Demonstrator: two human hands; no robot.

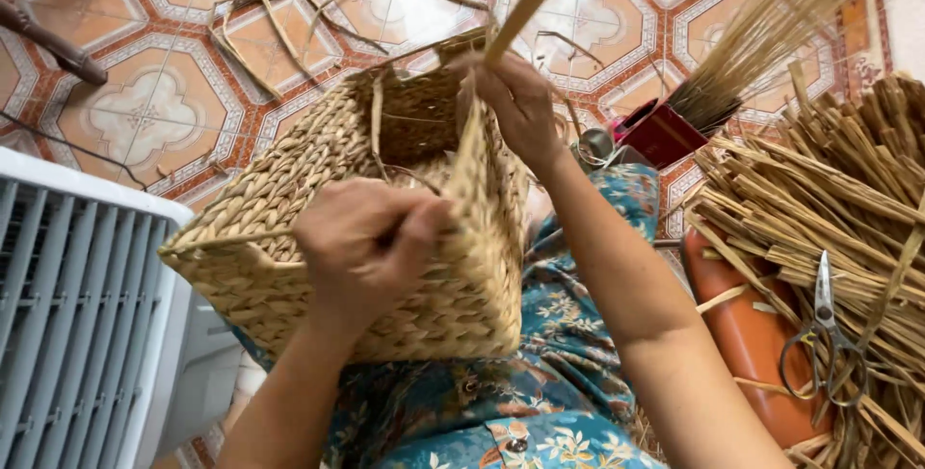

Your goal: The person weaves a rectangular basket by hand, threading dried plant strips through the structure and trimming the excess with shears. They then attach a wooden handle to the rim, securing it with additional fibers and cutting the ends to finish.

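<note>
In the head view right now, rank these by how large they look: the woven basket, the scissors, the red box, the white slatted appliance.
1. woven basket and white slatted appliance: alike in apparent size; the appliance is cut off by the frame, so unranked.
2. scissors and red box: look similar, and the box is farther away, so unsure.

The woven basket (385,228) rests on the person's lap, with the left hand (371,243) on its near rim and the right hand (515,103) at its far rim, gripping a strand (530,2). Left of the basket stands a slatted appliance (77,315). Right of the basket lies a pile of dried stalks (829,209) with scissors (824,334) on it, and loose strips (289,26) lie on the floor (145,103) behind the basket.
</note>
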